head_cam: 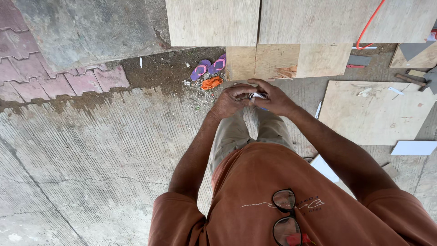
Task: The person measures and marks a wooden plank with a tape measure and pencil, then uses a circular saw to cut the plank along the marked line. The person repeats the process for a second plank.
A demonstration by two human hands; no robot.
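Both my hands meet in front of me, above my knees. My left hand (231,101) and my right hand (274,97) pinch a small white thing (257,95) between their fingertips, with a bit of blue showing under it. What the thing is cannot be told; the fingers cover most of it. I wear an orange shirt (255,182) with black-framed glasses (285,217) hung at the collar, and beige trousers (236,132).
Plywood sheets (373,111) lie on the ribbed concrete floor (91,150) at right and lean along the top (211,20). A pair of purple flip-flops (208,67) and an orange rag (212,82) lie on dirt. An orange cable (366,27), white offcuts (413,147) and reddish pavers (68,82) are around.
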